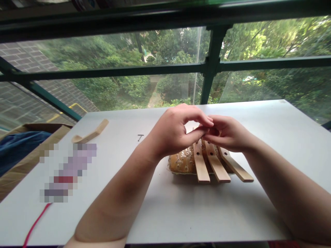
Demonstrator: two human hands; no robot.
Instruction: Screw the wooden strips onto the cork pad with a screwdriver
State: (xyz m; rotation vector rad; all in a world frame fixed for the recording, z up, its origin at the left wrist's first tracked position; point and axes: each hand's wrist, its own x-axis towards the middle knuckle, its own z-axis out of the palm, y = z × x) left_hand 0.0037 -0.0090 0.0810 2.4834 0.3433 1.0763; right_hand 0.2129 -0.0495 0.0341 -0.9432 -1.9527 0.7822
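My left hand (178, 131) and my right hand (227, 132) meet at the fingertips above a brown, rounded, shiny object (183, 162) with pale specks. Both hands are closed in a pinch; whatever lies between the fingers is hidden or too small to name. Three bent, pale wooden strips (212, 163) rest against the brown object, their lower ends sticking out toward me. Each strip shows a dark round hole or screw head near its bend. My hands cover the strips' upper ends and the back of the object.
Two small dark screws or nails (140, 137) lie on the white table (155, 220) left of my hands. Farther left are another bent wooden strip (91, 133) and a blurred-out item (71, 170) with a red cord (36, 222). A cardboard box (55, 136) stands beside the table; windows rise behind.
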